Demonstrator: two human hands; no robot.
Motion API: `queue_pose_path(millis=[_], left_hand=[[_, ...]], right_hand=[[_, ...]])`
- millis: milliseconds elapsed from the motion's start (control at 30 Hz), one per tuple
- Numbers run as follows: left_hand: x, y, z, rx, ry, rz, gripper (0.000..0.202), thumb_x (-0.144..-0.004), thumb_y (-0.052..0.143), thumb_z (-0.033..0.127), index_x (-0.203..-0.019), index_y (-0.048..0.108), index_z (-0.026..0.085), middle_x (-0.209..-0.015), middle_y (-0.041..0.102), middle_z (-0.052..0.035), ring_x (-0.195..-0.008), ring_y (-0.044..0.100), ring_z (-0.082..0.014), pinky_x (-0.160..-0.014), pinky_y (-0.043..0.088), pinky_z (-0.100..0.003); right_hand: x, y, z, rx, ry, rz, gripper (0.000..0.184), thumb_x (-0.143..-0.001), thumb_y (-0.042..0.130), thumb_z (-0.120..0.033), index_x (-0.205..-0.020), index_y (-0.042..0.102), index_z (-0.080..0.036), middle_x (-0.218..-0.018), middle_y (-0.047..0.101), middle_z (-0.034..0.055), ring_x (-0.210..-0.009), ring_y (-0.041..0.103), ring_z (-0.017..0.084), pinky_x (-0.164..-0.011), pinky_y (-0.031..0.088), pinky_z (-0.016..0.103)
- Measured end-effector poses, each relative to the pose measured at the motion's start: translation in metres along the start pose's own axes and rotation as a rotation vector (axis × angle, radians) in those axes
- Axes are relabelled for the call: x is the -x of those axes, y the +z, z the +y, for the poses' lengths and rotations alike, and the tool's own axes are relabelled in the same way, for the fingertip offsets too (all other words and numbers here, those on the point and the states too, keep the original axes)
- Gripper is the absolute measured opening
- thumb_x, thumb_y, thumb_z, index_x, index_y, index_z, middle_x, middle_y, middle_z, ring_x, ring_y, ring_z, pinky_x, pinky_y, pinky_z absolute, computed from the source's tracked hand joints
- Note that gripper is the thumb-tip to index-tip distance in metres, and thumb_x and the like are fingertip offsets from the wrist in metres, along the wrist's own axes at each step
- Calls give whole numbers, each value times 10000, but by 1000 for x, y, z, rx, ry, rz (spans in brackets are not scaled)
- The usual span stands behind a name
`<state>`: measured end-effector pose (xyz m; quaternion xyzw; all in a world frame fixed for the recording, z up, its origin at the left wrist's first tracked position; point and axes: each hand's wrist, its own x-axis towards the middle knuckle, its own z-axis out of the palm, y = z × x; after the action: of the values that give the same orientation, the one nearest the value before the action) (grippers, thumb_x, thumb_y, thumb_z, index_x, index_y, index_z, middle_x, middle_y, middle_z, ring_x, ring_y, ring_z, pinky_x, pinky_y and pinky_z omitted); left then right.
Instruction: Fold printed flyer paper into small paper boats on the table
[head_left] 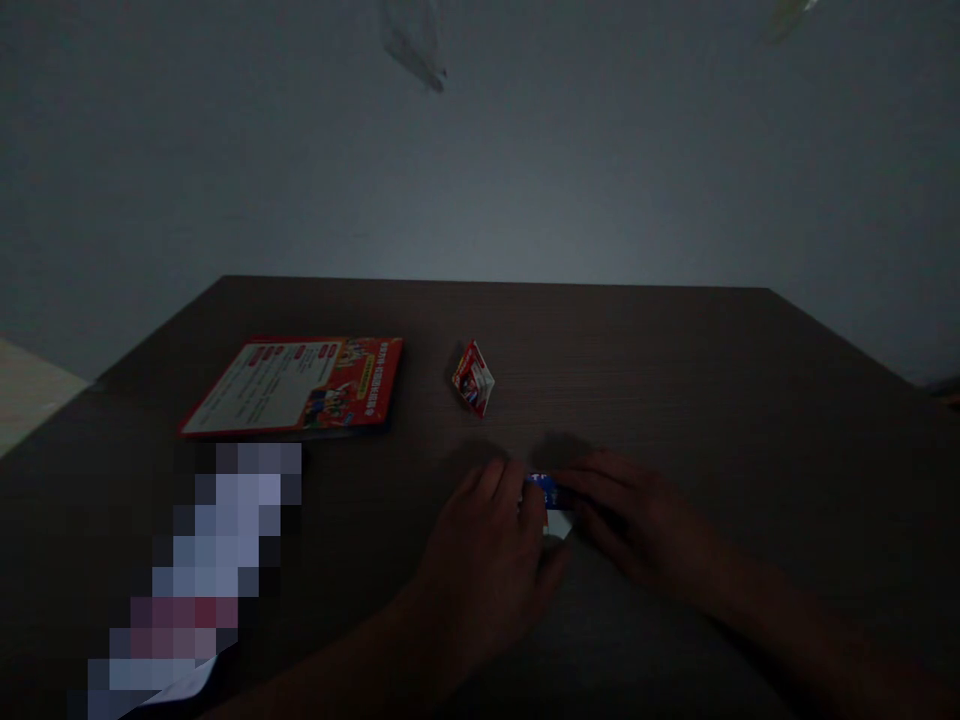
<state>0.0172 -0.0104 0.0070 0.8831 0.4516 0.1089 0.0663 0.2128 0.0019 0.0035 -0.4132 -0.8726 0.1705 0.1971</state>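
In the head view, a small paper piece [543, 490], blue with white markings on its far part and plain white on its near part, was grasped by the left hand [487, 540] and the right hand [631, 512]. Much of it was hidden by fingers; its full shape could not be told. It was held between both hands, well in from the far edge of the desk [675, 370].

1 red printed booklet [292, 390] lies on the dark table [660, 370] before a grey wall [585, 180].
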Motion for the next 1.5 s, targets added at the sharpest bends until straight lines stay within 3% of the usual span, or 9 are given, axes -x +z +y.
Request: queue_pose_path(millis=[400,800,1500], left_hand=[[-1,-3,-1,-13,45,-20,311,-898,438,341,-1114,554,150,-1104,555,-111,-1035,491,-272,-888,439,-443],[-1,-7,-2,-21,44,-37,310,-911,375,286,-1122,552,144,-1075,568,-112,-1017,498,-267,-866,429,-451],[-2,-9,-3,-28,41,-30,299,-913,362,279,-1083,570,149,-1043,578,-107,-991,512,-262,-838,442,-444]], right_hand=[[0,-7,-4,-173,-33,-77,572,-763,526,-15,-1284,474,-244,-1138,572,61,-1010,573,163,-860,507,305],[2,-7,3,-130,-20,-71,462,-822,578,-150,-1266,489,-244,-1143,569,73,-1032,563,188,-855,522,340],[-1,-5,7,-34,-88,-37,309,-850,525,-116,-1134,593,-219,-993,620,68,-931,584,193,-802,516,357]])
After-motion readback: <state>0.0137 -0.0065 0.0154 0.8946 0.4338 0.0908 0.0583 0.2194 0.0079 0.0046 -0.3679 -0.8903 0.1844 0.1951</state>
